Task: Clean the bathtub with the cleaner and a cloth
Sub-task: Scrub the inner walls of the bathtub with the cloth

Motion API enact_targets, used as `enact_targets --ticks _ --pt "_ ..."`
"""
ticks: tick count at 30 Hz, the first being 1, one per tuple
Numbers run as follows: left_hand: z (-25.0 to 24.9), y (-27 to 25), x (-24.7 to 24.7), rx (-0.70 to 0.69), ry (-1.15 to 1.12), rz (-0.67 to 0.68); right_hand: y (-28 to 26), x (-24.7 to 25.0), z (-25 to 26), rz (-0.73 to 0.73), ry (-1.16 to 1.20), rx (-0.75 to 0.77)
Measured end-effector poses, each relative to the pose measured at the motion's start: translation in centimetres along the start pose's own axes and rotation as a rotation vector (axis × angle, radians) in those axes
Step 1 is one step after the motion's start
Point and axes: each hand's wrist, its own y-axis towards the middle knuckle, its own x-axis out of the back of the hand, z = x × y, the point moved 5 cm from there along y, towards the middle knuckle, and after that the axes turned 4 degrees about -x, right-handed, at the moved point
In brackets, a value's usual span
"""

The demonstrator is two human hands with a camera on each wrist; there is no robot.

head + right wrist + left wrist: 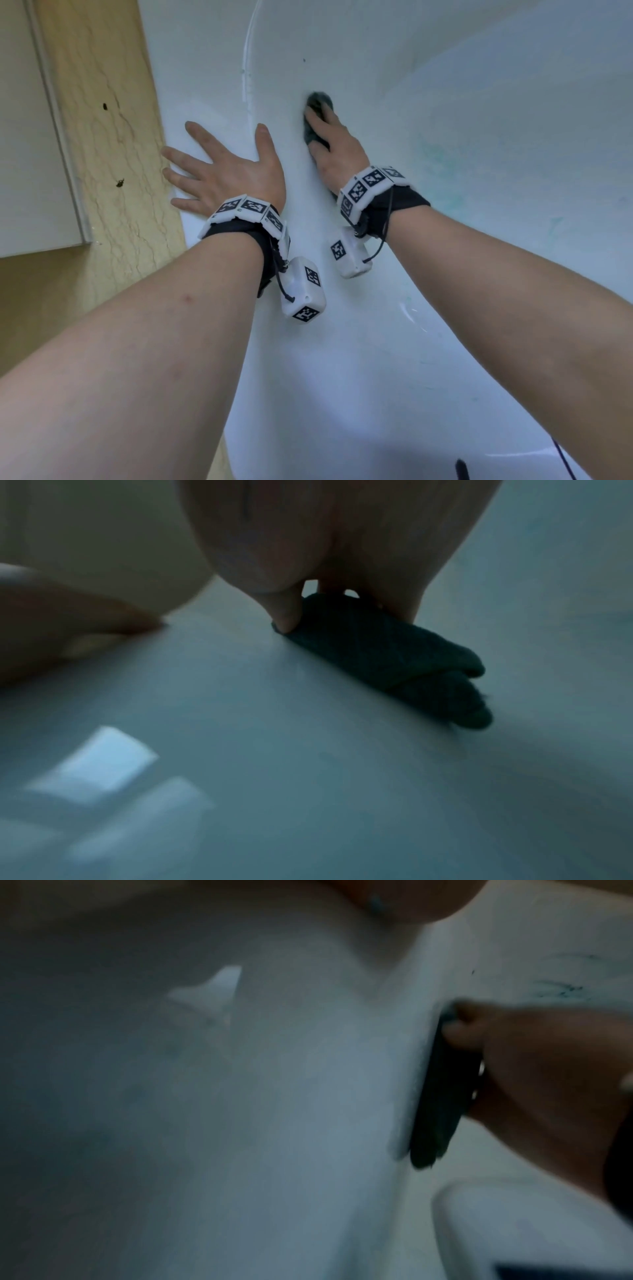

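The right hand (pixel 337 144) presses the folded dark cloth (pixel 394 653) against the bathtub (pixel 445 102) inner wall, fingers (pixel 287 612) curled over its edges. The left hand (pixel 222 171) lies flat, fingers released, on the rim. The cloth is probably soft and limp (keep it folded; hold it across the top).

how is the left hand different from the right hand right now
The left hand lies flat with fingers spread on the bathtub rim; the right hand reaches onto the inner wall. The left hand holds nothing; the right hand presses a dark cloth against the tub. Both touch the tub and wear marker wristbands.
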Motion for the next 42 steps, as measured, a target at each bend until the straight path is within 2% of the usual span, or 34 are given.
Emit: enact_targets --ticks 2,3,7,9,13,19,25,32,37,42 --pt "0.0 0.1 0.0 -0.002 -0.003 -0.005 0.2 -0.3 1.6 -0.012 0.017 0.096" --pt "0.0 0.0 0.0 -0.002 -0.005 -0.003 0.4 -0.3 1.3 -0.016 0.025 0.088" --pt "-0.1 -0.1 0.1 -0.002 -0.007 -0.002 0.4 0.4 -1.6 -0.007 -0.004 -0.084" --pt "-0.1 0.0 0.1 -0.002 -0.010 -0.008 0.3 0.5 0.0 -0.010 -0.013 -0.011" --pt "-0.1 -0.1 0.1 -0.005 0.000 -0.022 0.9 -0.4 4.8 -0.023 -0.076 0.251" --pt "0.0 -0.1 0.1 -0.006 -0.012 -0.038 1.5 0.2 6.7 -0.018 -0.245 0.410" --pt "0.0 0.0 0.2 -0.003 -0.025 -0.045 0.0 -1.3 6.8 -0.007 -0.244 0.511" --pt "0.1 0.0 0.1 -0.002 -0.026 -0.037 2.8 0.2 6.8 -0.051 -0.247 0.388" --pt "-0.1 0.0 0.2 -0.006 -0.018 -0.019 2.9 -0.3 2.7 -0.006 -0.057 0.060" --pt "-0.1 0.0 0.3 -0.003 -0.009 -0.021 3.8 0.2 0.0 0.019 0.025 -0.120"
